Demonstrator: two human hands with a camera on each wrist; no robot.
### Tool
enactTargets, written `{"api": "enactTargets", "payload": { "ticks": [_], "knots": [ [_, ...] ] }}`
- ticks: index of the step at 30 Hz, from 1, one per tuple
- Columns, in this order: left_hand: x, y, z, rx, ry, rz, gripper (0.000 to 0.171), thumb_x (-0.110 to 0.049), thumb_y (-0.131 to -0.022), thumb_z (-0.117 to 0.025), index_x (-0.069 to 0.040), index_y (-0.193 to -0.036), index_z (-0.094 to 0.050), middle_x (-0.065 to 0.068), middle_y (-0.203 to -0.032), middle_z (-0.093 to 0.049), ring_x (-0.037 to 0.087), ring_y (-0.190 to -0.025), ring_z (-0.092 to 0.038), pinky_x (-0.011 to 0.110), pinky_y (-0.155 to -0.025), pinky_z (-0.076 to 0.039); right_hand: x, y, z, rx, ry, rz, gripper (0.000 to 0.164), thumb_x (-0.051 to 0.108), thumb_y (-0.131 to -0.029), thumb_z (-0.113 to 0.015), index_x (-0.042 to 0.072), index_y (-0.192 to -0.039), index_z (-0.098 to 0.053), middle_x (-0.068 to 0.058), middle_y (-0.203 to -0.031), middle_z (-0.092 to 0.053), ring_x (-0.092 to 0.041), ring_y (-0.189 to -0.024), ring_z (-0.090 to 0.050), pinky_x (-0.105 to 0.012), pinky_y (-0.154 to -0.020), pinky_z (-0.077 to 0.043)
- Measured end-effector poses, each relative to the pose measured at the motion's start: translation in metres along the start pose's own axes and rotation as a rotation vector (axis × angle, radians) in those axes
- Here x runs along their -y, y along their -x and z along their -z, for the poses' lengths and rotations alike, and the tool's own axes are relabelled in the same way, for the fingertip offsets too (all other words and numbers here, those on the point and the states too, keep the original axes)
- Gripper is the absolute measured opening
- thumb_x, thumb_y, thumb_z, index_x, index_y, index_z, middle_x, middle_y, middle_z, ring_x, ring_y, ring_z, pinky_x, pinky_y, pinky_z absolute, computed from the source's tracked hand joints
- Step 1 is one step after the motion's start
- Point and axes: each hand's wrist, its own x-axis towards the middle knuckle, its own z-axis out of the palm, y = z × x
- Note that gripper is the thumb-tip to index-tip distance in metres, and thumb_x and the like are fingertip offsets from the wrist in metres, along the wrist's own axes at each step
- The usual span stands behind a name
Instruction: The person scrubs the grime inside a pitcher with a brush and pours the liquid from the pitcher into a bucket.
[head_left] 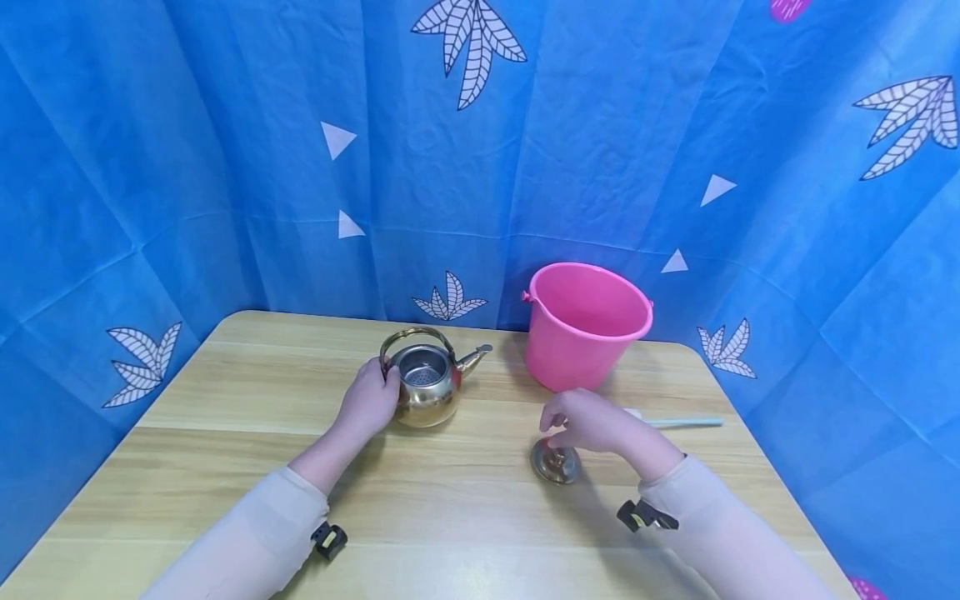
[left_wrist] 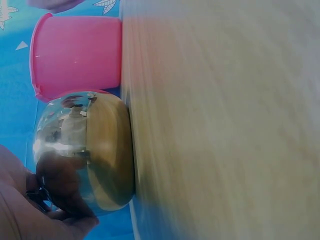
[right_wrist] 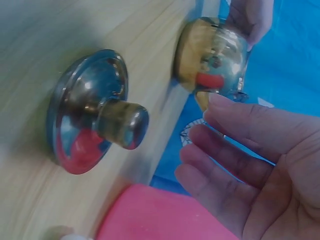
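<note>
A shiny gold metal teapot stands uncovered on the table, with a strainer insert in its mouth and its spout pointing right. My left hand grips the teapot's handle low on the left side; the left wrist view shows thumb and fingers pinched close to the pot's wall. The round metal lid lies knob up on the table, right of the teapot. Over the lid hovers my right hand. In the right wrist view its fingers are loosely bent and apart from the lid's knob, holding nothing.
A pink bucket stands at the back right, behind my right hand. A light blue stick with a white end, partly hidden by the right hand, lies on the wooden table. Blue patterned curtain encloses the back and sides.
</note>
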Motion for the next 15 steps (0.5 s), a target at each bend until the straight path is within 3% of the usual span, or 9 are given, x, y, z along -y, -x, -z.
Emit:
{"api": "enactTargets", "payload": {
  "ticks": [15],
  "knots": [
    [0.0015, -0.0008, -0.001, 0.002, -0.003, 0.005, 0.043, -0.024, -0.106, -0.036, 0.012, -0.125, -0.05, 0.03, -0.125, -0.054, 0.045, -0.122, -0.053, 0.058, -0.101, -0.043, 0.0046, -0.0028, 0.0056, -0.018, -0.012, -0.005, 0.014, 0.007, -0.081, -0.082, 0.012, -0.091, -0.075, 0.006, -0.085, -0.071, -0.014, -0.086, -0.067, -0.032, -0.081, -0.056]
  ]
}}
